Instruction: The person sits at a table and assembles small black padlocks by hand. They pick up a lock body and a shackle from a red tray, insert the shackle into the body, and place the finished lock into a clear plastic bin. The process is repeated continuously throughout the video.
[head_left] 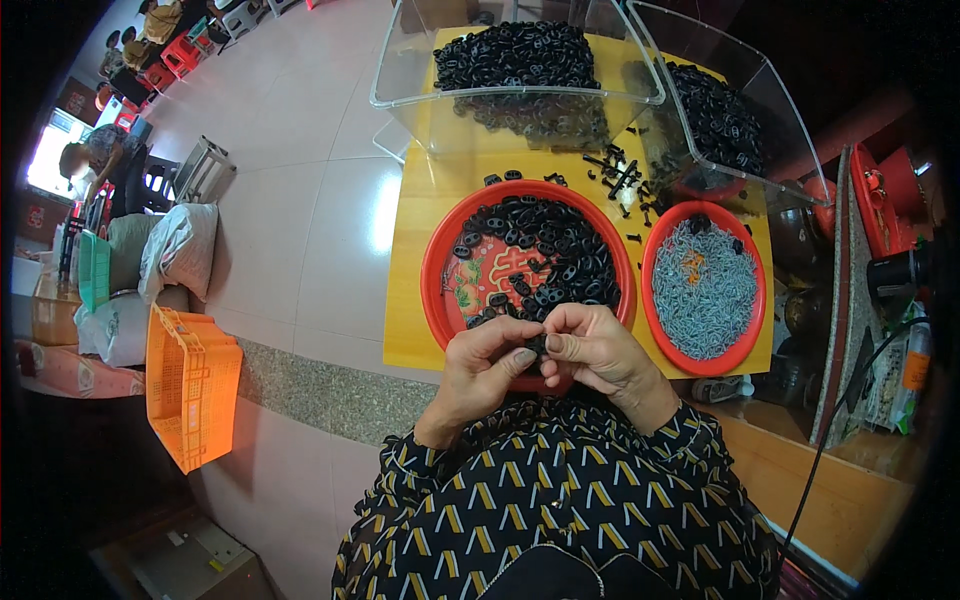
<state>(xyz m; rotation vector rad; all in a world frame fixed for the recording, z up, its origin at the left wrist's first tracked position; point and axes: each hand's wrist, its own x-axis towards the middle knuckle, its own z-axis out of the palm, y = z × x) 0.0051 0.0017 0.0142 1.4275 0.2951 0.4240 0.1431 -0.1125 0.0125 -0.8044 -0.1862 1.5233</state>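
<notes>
Both hands meet over the near rim of a round red tray (pixel 432 300). My left hand (pixel 482 368) is closed in a pinch on a small black plastic piece (pixel 537 345), mostly hidden by the fingers. From the other side, my right hand (pixel 605 355) pinches at the same piece, thumb against forefinger; whether a screw is also between the fingertips cannot be made out. Many black oval plastic pieces with two holes (pixel 575 245) lie in the tray, heaped toward its right side. Right of it, a smaller red tray (pixel 652 315) holds a heap of silvery screws (pixel 705 300).
Beyond the trays, two clear plastic bins (pixel 520 95) (pixel 755 180) hold heaps of black parts. Loose black pieces (pixel 622 178) lie on the yellow tabletop (pixel 405 290). An orange crate (pixel 195 385) and white sacks (pixel 180 250) stand on the left; other people sit far left.
</notes>
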